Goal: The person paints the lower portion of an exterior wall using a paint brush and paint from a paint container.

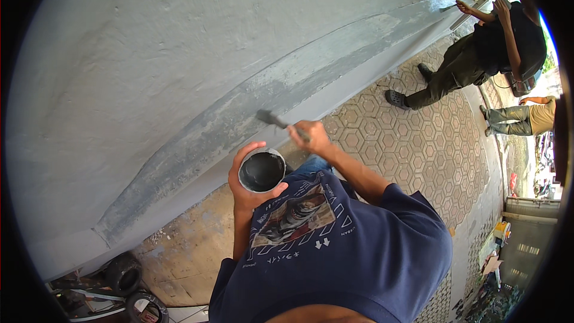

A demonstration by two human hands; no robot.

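My left hand (pixel 246 186) wraps around a small round can (pixel 262 171) with dark grey paint inside, held in front of my chest. My right hand (pixel 310 136) grips the handle of a paintbrush (pixel 274 119), whose bristles touch the dark grey band (pixel 251 98) running along the base of a pale grey wall (pixel 149 54). Parts of that band look patchy and lighter. My dark blue shirt with a printed picture fills the lower middle.
Hexagon paving (pixel 406 137) runs along the wall. Farther along, a person in dark clothes (pixel 478 54) works at the same wall band, and another person's legs (pixel 520 118) show at the right edge. Tyres (pixel 122 274) and clutter lie at lower left.
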